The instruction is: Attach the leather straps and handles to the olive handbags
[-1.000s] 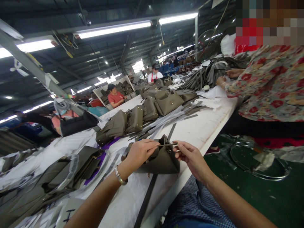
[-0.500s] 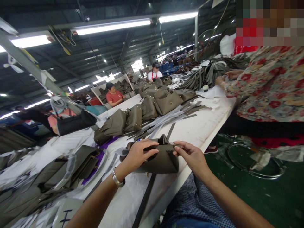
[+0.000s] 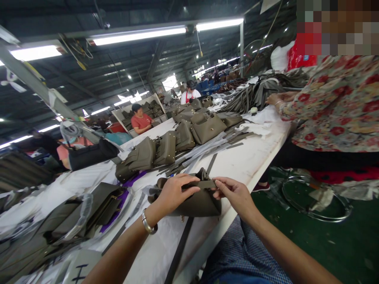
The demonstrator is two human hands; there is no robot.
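An olive-grey handbag (image 3: 195,205) lies at the table's near edge in front of me. Across its top runs a flat strap (image 3: 205,184) of the same colour. My left hand (image 3: 174,193), with a silver bangle at the wrist, pinches the strap's left part between thumb and fingers. At the strap's right end, the thumb and fingertips of my right hand (image 3: 231,193) close on it. Part of the bag is hidden behind my left hand. A long dark strip (image 3: 180,248) hangs below the bag along the white table (image 3: 248,154).
Several finished-looking olive bags (image 3: 166,148) stand in a row farther back. More bags (image 3: 79,213) lie at left beside purple material. A co-worker in a floral top (image 3: 337,106) stands at right, near a heap of straps (image 3: 257,94). A metal ring-based stool (image 3: 316,201) stands on the green floor.
My right hand has shifted slightly left along the strap, and the strap's face is tilted a little. My left hand keeps its grip. The whole view has moved slightly.
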